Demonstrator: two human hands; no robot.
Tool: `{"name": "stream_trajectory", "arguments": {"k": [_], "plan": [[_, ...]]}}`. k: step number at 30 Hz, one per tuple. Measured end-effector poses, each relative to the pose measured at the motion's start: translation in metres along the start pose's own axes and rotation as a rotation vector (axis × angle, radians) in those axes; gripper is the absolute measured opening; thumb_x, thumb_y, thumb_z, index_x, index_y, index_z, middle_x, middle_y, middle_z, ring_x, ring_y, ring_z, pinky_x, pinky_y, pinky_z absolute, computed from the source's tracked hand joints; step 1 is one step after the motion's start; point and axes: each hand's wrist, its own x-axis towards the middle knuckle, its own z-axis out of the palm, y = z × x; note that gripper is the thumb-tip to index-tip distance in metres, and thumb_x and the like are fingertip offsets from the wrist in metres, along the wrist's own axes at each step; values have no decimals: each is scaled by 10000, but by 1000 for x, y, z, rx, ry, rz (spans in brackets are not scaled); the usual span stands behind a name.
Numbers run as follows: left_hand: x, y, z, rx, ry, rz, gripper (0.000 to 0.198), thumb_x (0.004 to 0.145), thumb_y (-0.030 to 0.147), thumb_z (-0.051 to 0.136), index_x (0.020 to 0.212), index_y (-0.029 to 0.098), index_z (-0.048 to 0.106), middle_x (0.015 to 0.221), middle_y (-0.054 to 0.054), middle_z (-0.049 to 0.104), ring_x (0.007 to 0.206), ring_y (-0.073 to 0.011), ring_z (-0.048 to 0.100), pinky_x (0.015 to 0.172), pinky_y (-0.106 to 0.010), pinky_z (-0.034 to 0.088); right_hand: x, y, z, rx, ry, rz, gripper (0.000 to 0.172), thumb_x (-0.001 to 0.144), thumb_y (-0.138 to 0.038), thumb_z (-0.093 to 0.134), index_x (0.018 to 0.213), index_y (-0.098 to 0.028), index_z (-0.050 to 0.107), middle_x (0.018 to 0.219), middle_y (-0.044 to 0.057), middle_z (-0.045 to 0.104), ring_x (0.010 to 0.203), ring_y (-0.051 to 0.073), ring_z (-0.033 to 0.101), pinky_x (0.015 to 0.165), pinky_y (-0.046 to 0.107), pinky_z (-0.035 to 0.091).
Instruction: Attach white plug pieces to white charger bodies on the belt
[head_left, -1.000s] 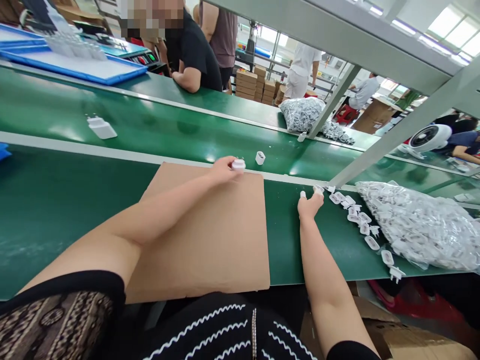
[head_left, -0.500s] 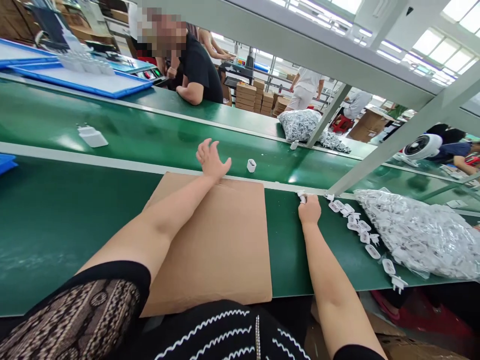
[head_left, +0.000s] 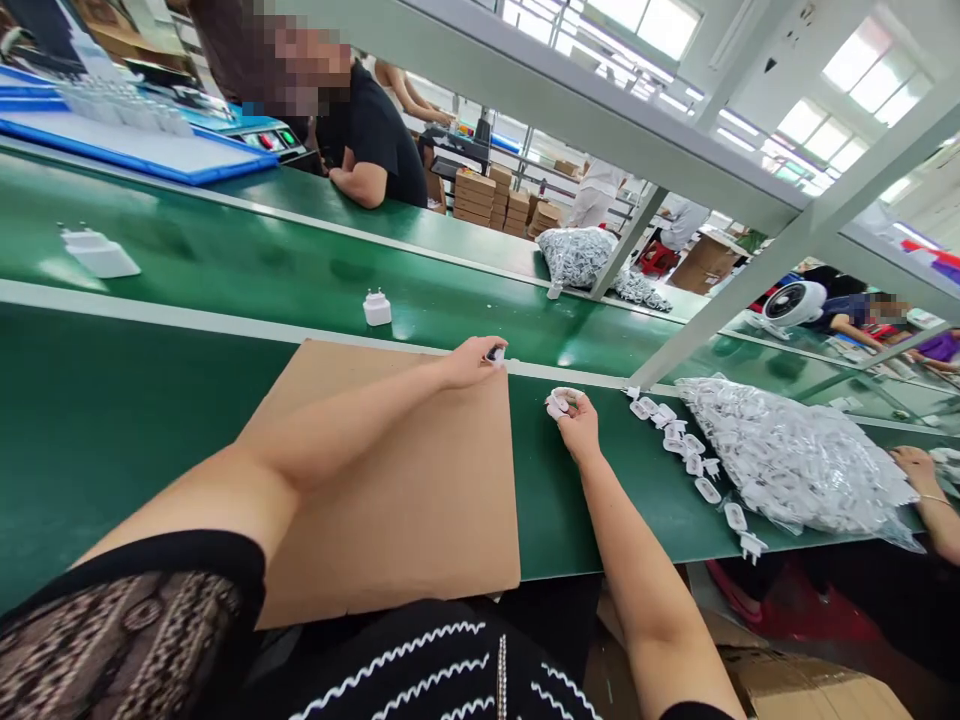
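Note:
My left hand (head_left: 474,362) is closed around a small white charger housing (head_left: 496,353) with a dark opening. It hangs over the upper right corner of a brown cardboard sheet (head_left: 405,480). To its right, my right hand (head_left: 579,425) pinches a white plug face (head_left: 558,404) just above the green bench. The two parts are apart. Beyond the left hand, a white charger (head_left: 377,309) stands on the green belt with its pins up. A second white charger (head_left: 101,252) lies farther left on the belt. My fingers partly hide both held parts.
Right of my right hand runs a row of loose plug faces (head_left: 673,440). Beside it lies a large clear bag of white parts (head_left: 802,455). A slanting metal post (head_left: 697,310) rises behind. Another person's hand (head_left: 911,465) touches the bag's far side. A co-worker (head_left: 382,140) sits across the belt.
My left hand, open over the belt before, has moved right and closed on the housing. The right hand has turned its plug face into view. The far-left charger has shifted left.

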Motion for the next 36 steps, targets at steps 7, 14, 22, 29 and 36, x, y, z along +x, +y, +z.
{"name": "stream_trajectory", "arguments": {"k": [7, 14, 22, 29, 36], "plan": [[-106, 23, 6, -148, -226, 276, 555, 862, 287, 655, 1411, 216, 608, 1305, -102, 674, 1258, -270, 597, 1094, -371, 495, -17, -53, 19, 489, -135, 132, 622, 628, -322, 856, 1164, -246, 550, 1083, 79, 784, 1016, 266, 763, 918, 442, 604], [-130, 17, 30, -263, -57, 87, 574, 851, 346, 728, 1381, 190, 569, 1256, -127, 637, 998, -237, 632, 925, -401, 565, -29, -67, 32, 587, -208, 220, 562, 672, -314, 806, 1205, -254, 636, 1014, 12, 757, 759, 175, 724, 769, 352, 595], [-121, 13, 27, -262, -99, 192, 279, 895, 395, 710, 1080, 187, 694, 999, -71, 697, 942, -237, 623, 862, -375, 504, -35, -73, 15, 602, -315, 315, 315, 756, -395, 815, 1022, -246, 736, 1020, 37, 788, 671, 134, 653, 696, 325, 589], [-120, 13, 27, -255, -118, 229, 288, 930, 404, 697, 1116, 184, 714, 1031, -85, 713, 971, -241, 632, 884, -372, 488, -43, -72, 31, 426, -190, 130, 375, 721, -393, 890, 1047, -239, 783, 987, 56, 771, 826, 196, 693, 759, 371, 608], [-120, 12, 28, -256, -83, 234, 234, 905, 392, 725, 975, 170, 697, 970, -85, 701, 935, -244, 623, 865, -375, 483, -52, -82, 45, 131, -100, -220, 160, 893, -371, 767, 1028, -293, 804, 1046, 44, 743, 1004, 227, 673, 930, 421, 550]]}}
